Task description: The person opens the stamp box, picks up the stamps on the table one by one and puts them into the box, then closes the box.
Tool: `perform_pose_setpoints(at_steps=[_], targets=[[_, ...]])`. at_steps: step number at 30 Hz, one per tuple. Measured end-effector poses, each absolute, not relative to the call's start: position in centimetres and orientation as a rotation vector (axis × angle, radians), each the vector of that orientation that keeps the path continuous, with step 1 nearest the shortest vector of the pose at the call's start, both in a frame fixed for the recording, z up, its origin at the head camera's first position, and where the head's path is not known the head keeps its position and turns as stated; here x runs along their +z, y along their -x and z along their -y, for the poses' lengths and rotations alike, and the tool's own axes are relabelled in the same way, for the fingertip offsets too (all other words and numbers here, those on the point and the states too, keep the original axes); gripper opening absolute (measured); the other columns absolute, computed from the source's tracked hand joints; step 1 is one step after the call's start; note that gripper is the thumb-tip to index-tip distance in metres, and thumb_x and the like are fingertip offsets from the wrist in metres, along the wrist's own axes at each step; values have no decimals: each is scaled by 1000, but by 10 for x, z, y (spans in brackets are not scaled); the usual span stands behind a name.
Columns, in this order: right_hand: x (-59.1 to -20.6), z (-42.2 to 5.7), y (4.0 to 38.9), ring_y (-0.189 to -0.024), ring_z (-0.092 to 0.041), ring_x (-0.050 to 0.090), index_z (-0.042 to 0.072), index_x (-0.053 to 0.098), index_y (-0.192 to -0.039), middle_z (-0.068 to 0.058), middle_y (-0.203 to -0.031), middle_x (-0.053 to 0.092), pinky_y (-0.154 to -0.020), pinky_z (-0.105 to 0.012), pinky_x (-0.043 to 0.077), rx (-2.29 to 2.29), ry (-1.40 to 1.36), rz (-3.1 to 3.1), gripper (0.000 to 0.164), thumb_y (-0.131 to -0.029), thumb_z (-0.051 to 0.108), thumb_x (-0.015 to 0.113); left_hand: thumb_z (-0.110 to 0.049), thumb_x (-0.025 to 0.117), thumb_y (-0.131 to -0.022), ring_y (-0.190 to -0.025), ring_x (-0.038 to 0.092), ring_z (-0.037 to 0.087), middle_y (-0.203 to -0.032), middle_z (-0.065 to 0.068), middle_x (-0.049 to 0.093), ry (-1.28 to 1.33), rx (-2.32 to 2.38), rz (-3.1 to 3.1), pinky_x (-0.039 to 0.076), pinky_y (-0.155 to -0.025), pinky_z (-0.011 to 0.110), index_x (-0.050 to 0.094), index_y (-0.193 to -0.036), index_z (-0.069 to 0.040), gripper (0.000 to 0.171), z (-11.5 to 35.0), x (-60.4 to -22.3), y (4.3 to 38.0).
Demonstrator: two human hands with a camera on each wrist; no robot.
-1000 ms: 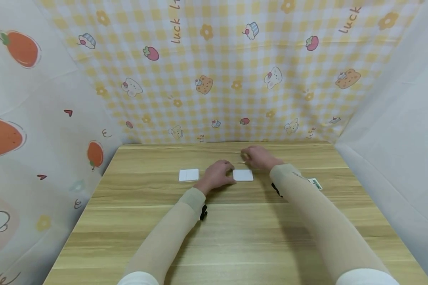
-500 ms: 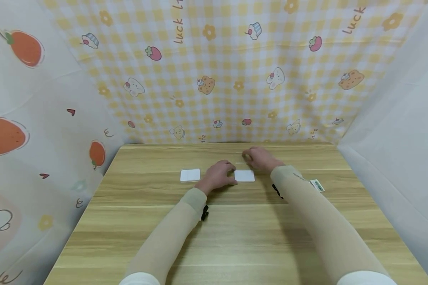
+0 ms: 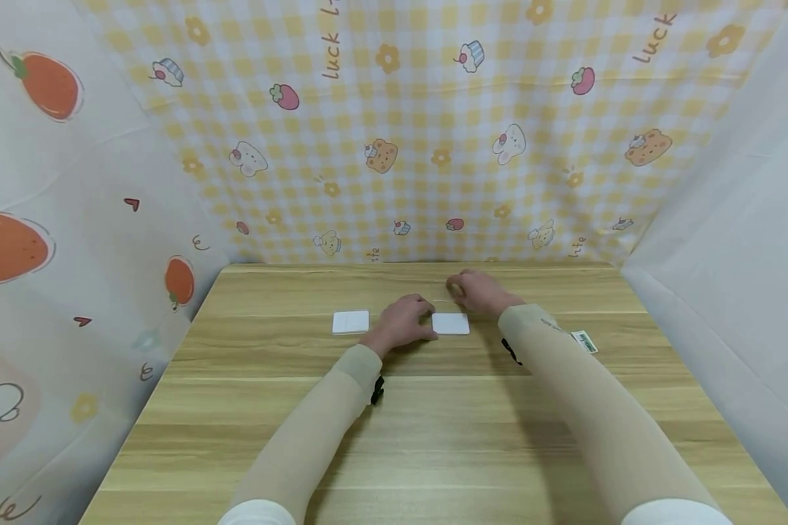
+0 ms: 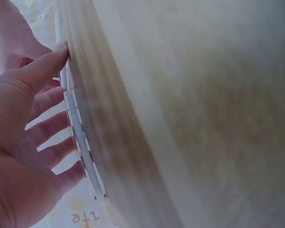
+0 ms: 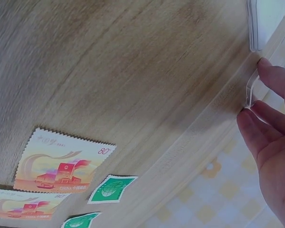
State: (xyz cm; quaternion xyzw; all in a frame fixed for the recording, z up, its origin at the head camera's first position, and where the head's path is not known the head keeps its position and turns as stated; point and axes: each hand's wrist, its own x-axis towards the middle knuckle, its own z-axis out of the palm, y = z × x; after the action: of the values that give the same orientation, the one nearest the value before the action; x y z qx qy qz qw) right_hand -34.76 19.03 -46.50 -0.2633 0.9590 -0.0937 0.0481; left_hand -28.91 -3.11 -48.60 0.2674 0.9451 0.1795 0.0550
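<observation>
In the head view a white-faced flat case (image 3: 450, 324) lies mid-table. My left hand (image 3: 403, 321) holds its left end, thumb at the near corner and fingers bent toward the far one. In the left wrist view the thumb (image 4: 52, 64) presses the edge of that case. Just behind it, my right hand (image 3: 478, 290) pinches a thin clear plastic piece (image 5: 250, 89), seen edge-on in the right wrist view between thumb and fingertips. Left of my left hand lies another white flat case (image 3: 351, 322), whose clear rim shows in the left wrist view.
Beside my right sleeve lies a postage stamp (image 3: 584, 341). The right wrist view shows several: an orange-red stamp (image 5: 61, 161), another like it overlapped at the corner, and green stamps (image 5: 111, 189). A patterned cloth (image 3: 433, 146) hangs at the table's back edge.
Almost nothing differs. The view shifts slightly, and the clear piece in my right hand shows fainter than one second ago. Both hands keep their places.
</observation>
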Motion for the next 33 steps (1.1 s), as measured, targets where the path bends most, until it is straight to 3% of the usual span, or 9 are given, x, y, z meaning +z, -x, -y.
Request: perform_pose_setpoints(at_steps=[20, 33], targets=[[-463, -189, 345, -119, -36, 58, 12, 60, -140, -16, -136, 59, -97, -53, 48, -261, 769, -2914, 42, -98, 15, 66, -47, 78, -87, -121, 55, 22, -130, 4, 60, -825, 556, -2875, 46, -101, 40, 67, -130, -15, 56, 31, -486, 289], [-457, -188, 342, -121, -36, 58, 12, 58, -142, -16, -138, 57, -97, -53, 49, -238, 785, -2888, 48, -96, 17, 71, -47, 77, -88, -127, 52, 24, -136, 5, 58, -826, 542, -2862, 44, -105, 42, 65, -133, -14, 56, 30, -484, 287]])
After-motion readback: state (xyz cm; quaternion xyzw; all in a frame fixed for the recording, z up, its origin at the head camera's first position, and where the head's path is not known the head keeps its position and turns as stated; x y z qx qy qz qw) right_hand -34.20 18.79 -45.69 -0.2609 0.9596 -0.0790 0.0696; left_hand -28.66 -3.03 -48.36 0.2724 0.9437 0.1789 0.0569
